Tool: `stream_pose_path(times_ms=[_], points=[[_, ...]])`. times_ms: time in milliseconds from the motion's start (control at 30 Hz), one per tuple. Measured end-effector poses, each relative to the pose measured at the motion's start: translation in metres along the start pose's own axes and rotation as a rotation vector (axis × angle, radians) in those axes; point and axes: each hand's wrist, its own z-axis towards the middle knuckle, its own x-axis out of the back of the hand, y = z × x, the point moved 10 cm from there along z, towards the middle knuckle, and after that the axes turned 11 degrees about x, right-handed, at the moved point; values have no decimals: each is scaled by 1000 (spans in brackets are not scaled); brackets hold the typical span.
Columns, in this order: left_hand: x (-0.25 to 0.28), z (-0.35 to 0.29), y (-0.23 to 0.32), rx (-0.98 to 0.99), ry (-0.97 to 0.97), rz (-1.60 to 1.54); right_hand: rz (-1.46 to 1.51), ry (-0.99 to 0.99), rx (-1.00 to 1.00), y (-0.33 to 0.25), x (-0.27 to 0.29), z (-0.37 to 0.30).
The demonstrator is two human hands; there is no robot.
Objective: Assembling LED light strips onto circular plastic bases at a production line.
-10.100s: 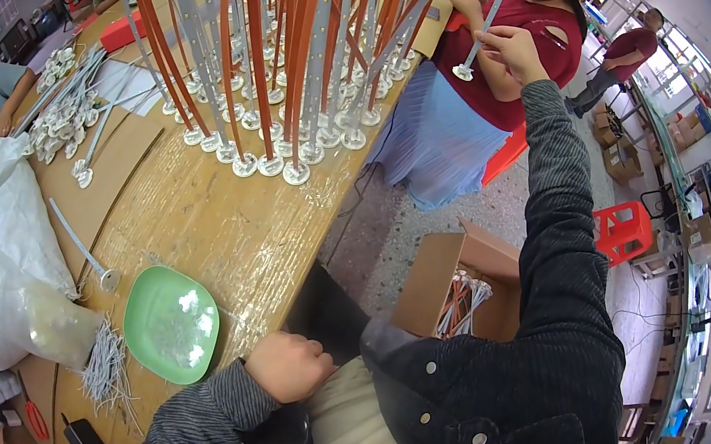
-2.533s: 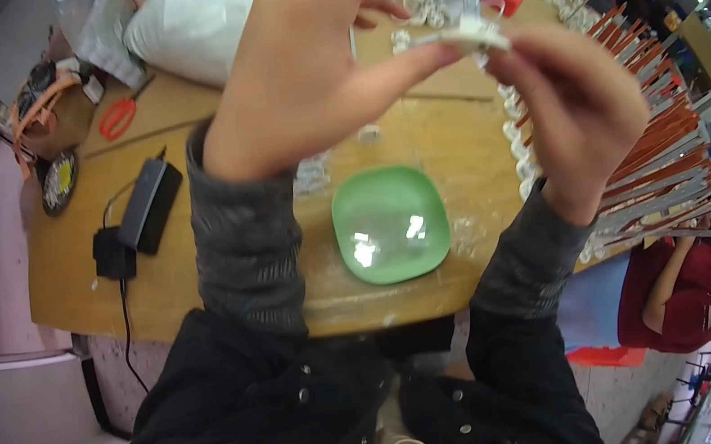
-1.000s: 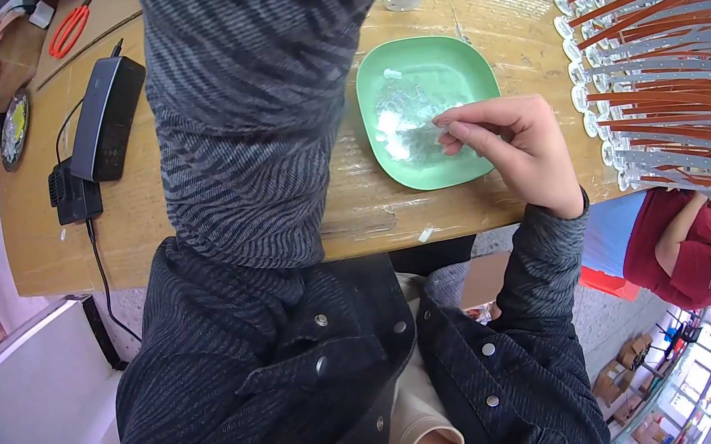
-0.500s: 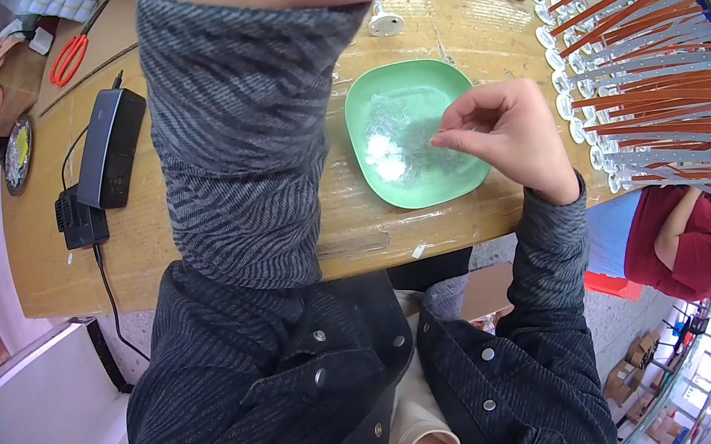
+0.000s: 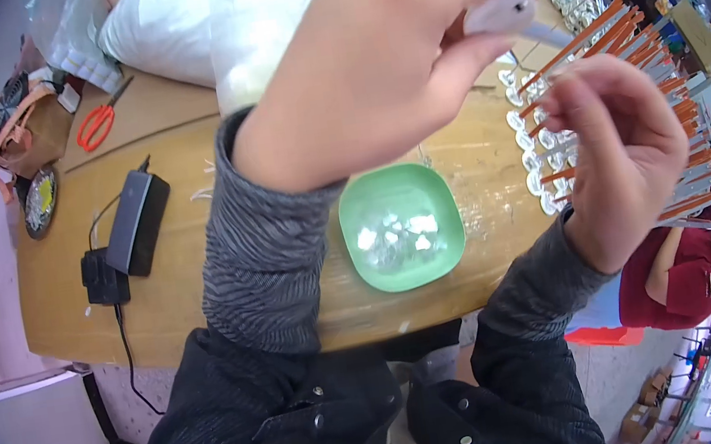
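Head view: left hand [image 5: 379,66] pinches white disc [image 5: 501,13]; right hand [image 5: 624,161], fingertips together (contents unclear). Loose left grip might drop disc.

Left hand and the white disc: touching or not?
Touching. The head view shows the left hand gripping the white disc between thumb and fingers.

The left hand [image 5: 379,69] is blurred and hides part of the disc [image 5: 501,13] it holds. Anything between the right hand's [image 5: 625,149] fingertips is too small to tell. That hand covers some strips [image 5: 618,31]. Glare obscures the bits [image 5: 398,236] in the bowl [image 5: 452,199]; the top edge cuts off the white bag [image 5: 163,33].
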Motion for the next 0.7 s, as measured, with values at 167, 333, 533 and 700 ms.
stream_pose_path(times_ms=[167,333,533,700], points=[[-9,5,-13,36,8,-114,-101,-60,22,-22,-11,29],[0,3,-18,90,104,-338,-28,-82,-156,8,-13,24],[-5,7,-14,104,44,-305,48,-191,-214,21,-23,26],[-8,7,-15,107,13,-293,160,-154,-209,25,-22,28]])
